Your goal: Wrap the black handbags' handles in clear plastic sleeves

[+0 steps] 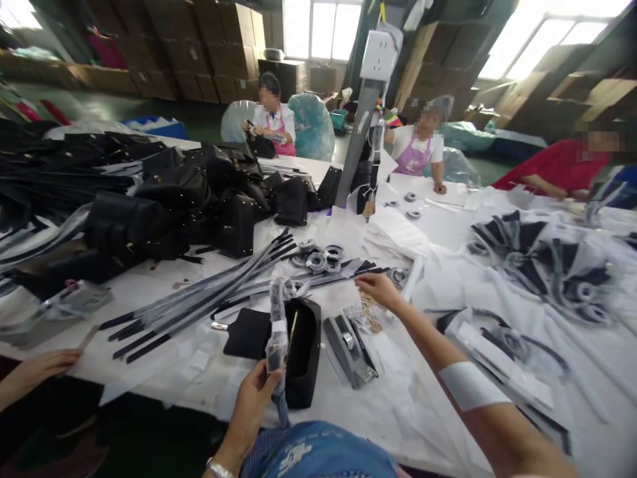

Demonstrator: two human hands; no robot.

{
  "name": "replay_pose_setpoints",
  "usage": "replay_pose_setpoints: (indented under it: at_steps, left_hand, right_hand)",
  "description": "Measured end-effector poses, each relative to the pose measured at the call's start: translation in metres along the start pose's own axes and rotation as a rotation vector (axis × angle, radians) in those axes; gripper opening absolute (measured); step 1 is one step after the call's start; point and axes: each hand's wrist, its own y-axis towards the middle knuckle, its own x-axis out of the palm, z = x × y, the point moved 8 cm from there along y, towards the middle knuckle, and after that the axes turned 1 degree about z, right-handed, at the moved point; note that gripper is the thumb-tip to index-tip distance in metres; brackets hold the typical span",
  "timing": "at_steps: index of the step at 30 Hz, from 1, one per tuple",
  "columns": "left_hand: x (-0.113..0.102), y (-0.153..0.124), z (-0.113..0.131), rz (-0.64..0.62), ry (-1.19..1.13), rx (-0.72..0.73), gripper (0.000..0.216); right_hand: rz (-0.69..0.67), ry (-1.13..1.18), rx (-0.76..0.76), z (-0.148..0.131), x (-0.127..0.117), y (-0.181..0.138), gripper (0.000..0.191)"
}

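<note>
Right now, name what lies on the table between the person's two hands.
In the head view, an open black bag and a grey tape dispenser lie between the left hand, which grips a plastic-wrapped strap, and the right hand.

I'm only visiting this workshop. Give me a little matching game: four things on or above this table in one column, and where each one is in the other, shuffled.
Things:
1. wrapped strap
2. tape dispenser
3. tape rolls
4. socket

Places:
A. hanging overhead
B. lying just right of the open black bag
C. gripped in the left hand
D. clustered by the far end of the long straps

Pairs: 1-C, 2-B, 3-D, 4-A.
</note>
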Motion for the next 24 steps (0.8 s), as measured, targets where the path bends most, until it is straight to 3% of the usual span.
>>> replay_pose_setpoints:
  at_steps: [2,4,8,15,24]
  left_hand:
    - [-0.002,-0.006,-0.003,0.051,-0.014,-0.021,0.047]
    - [-0.002,-0.011,-0.003,0.120,-0.019,-0.033,0.049]
    - [0.005,-0.017,-0.001,0.208,0.004,-0.035,0.051]
    - [0.017,-0.020,-0.003,0.227,0.053,-0.080,0.052]
    - [0.018,-0.024,0.008,0.181,0.019,-0.094,0.051]
  right_hand:
    - [0.042,-0.081,0.179,0.074,-0.002,-0.022,0.016]
    - [0.075,-0.134,0.317,0.130,0.006,-0.040,0.018]
    - [0.145,-0.162,0.438,0.187,0.033,-0.044,0.022]
    - [0.159,-0.083,0.448,0.209,0.058,-0.014,0.022]
    - [0.164,0.229,0.374,0.197,0.031,-0.014,0.021]
